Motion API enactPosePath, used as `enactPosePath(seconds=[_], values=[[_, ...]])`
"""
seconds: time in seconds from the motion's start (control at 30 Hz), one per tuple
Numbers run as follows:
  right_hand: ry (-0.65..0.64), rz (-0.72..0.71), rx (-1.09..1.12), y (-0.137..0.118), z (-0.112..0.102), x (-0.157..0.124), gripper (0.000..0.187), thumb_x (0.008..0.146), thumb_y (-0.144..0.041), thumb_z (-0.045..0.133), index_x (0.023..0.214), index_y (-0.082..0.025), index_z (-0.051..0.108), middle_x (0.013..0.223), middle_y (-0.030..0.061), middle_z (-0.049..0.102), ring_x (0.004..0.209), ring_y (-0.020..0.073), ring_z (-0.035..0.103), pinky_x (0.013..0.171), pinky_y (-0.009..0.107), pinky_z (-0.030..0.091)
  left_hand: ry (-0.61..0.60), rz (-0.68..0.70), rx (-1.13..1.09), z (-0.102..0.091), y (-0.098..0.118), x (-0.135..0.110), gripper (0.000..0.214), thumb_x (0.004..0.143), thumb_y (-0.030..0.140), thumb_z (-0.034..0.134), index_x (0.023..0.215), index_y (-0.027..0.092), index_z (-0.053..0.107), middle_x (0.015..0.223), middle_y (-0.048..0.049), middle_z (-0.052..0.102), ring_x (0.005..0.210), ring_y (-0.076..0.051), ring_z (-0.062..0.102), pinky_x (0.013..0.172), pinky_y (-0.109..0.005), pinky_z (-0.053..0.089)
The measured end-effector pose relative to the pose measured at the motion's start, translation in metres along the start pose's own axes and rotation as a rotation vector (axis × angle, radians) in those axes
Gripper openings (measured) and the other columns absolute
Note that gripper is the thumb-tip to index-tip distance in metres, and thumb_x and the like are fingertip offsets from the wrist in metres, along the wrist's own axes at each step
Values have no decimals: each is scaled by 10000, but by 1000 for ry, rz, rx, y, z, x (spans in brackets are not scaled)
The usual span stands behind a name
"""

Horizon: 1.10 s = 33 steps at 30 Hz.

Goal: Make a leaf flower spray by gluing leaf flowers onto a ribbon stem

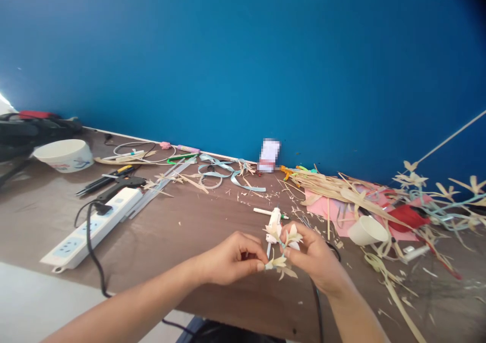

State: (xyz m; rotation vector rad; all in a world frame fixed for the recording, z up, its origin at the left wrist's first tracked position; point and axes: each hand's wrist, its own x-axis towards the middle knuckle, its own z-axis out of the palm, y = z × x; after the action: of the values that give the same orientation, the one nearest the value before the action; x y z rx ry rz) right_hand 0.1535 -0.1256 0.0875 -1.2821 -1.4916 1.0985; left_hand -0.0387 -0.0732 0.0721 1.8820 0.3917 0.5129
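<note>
Close to the front of the table, my left hand (241, 258) pinches the base of a pale straw flower (280, 263) between thumb and fingertips. My right hand (313, 254) has its thumb and fingers closed on a flower sprig (292, 236), whose cream petals sit on a light-blue wrapped stem. The two pieces meet or overlap between my hands; whether they are joined, I cannot tell. Just behind them lies a white glue gun (274, 220), partly hidden by the petals and my right hand.
At left are a power strip (94, 229), a black glue gun (120, 185), clear glue sticks (161, 187) and a white tub (64, 156). Light-blue ribbon (243, 182) lies near the wall. Straw strips (334, 183), a paper cup (367, 230) and finished-looking flower stems (436, 196) crowd the right.
</note>
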Motion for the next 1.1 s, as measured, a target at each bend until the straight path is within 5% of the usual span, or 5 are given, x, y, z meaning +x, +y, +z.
enactPosePath(seconds=[1.1], values=[[-41,50,110,2,9,8,114,650,-78,491,658,-186,456,579,-69,361,515,72,312,484,194,249,-70,-157,-531,-1,-20,8,211,691,318,654,670,109,648,593,-8,545,571,-90,450,593,-217,352]])
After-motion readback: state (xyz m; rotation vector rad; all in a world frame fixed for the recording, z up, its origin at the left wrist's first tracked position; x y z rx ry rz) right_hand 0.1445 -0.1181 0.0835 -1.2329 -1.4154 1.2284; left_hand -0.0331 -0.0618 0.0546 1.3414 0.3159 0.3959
